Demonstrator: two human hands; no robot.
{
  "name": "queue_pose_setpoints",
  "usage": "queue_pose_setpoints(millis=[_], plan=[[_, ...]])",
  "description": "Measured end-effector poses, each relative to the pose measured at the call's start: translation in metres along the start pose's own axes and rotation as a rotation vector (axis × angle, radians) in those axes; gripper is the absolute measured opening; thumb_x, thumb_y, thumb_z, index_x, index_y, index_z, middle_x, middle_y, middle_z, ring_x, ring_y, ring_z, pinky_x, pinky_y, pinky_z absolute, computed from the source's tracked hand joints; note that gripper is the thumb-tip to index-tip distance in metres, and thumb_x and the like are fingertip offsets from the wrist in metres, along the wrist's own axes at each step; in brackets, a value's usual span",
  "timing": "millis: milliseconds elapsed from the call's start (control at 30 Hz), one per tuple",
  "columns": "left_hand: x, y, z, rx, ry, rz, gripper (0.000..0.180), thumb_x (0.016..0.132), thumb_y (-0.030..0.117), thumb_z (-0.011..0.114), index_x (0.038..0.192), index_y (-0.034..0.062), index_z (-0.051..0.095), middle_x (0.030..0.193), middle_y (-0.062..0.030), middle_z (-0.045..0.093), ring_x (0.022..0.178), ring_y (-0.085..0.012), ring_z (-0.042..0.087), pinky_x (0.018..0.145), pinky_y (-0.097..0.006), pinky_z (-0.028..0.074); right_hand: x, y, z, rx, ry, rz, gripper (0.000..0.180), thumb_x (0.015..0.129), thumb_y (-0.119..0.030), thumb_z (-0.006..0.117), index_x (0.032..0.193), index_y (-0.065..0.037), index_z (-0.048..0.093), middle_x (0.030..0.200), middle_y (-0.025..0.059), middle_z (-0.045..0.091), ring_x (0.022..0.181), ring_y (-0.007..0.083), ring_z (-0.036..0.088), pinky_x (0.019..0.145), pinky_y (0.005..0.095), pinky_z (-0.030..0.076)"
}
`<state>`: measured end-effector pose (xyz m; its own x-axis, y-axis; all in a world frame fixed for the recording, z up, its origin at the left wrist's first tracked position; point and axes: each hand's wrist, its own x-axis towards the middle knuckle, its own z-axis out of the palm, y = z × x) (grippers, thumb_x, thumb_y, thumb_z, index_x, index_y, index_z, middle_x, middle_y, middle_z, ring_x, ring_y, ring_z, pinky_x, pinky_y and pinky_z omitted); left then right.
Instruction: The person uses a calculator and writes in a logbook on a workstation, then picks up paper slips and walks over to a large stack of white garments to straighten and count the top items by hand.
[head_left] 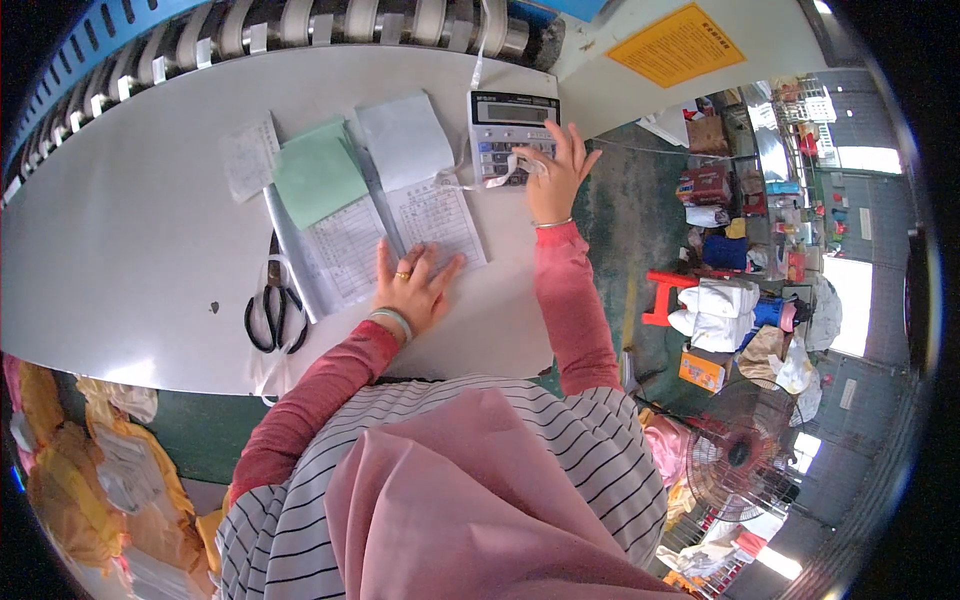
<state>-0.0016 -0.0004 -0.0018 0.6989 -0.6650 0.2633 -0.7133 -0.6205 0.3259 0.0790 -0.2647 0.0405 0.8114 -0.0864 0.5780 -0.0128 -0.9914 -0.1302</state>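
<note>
My left hand (pixel 418 285) lies with fingers spread on the lower edge of an open notebook (pixel 343 250) filled with handwritten rows. Over the lower keys of a grey desk calculator (pixel 500 138) is my right hand (pixel 558 180), its forefinger bent toward the keys and the other fingers spread. A thin white ribbon (pixel 495 183) runs by its fingertips; whether it is pinched there I cannot tell. Green slips (pixel 320 172) and a pale blue sheet (pixel 405 140) cover the notebook's upper part. Black-handled scissors (pixel 268 318) lie to its left, partly under a white strap.
A thin white paper (pixel 252 160) lies beside the green slips. Metal rollers with white bands (pixel 365 22) line the far table edge. A yellow sign (pixel 677 46) is on the machine panel. To the right stand a red stool (pixel 662 298) and a fan (pixel 738 450); cloth piles sit lower left.
</note>
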Motion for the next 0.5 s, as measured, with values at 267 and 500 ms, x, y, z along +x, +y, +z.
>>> queue_pose_setpoints(millis=[267,500], plan=[[0.001,0.0,0.0,0.019,-0.024,0.008,0.062,0.074,0.028,0.06,0.134,0.0292,0.046,0.128,-0.007,0.047,0.121,-0.0247,0.041,0.103,-0.069,0.017,-0.015,0.001,-0.005,-0.026,-0.053,0.077,0.032,0.067,-0.002,0.061,0.081,-0.028,0.072,0.127,-0.0025,0.05,0.13,0.0291,0.034,0.109,0.0626,0.002],[0.0,0.0,0.002,-0.007,-0.015,-0.006,0.063,0.075,0.026,0.059,0.136,0.0305,0.044,0.128,-0.0068,0.047,0.122,-0.025,0.041,0.106,-0.067,0.012,-0.039,0.017,-0.031,0.083,0.149,0.096,0.038,0.068,0.002,0.055,0.085,-0.027,0.073,0.119,-0.0009,0.053,0.126,0.0291,0.039,0.111,0.0585,0.004]])
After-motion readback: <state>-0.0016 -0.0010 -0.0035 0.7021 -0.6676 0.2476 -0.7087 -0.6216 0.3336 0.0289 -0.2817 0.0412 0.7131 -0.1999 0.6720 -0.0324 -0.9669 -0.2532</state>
